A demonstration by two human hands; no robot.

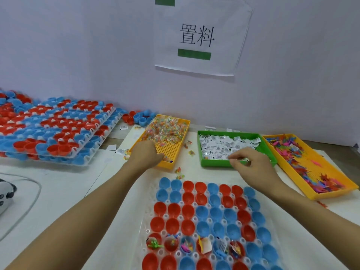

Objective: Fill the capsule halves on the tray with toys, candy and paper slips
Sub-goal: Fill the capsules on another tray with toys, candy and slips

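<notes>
A clear tray [148, 213] in front of me holds rows of red and blue capsule halves [202, 211]; several in one near row contain toys, candy and slips. My left hand [146, 154] reaches into the yellow candy tray [171, 151], fingers curled down among wrapped candies [165, 129]; what it holds is hidden. My right hand [251, 162] hovers at the near edge of the green tray [206, 162] of white paper slips [224, 147], its fingertips pinching slips.
A yellow tray of small colourful toys [309, 162] sits at the right. Stacked trays of filled capsule halves [54, 131] lie at the left, loose halves [138, 117] behind the candy tray. A cable and a black-and-white object [5, 193] are far left. A wall with a paper sign stands behind.
</notes>
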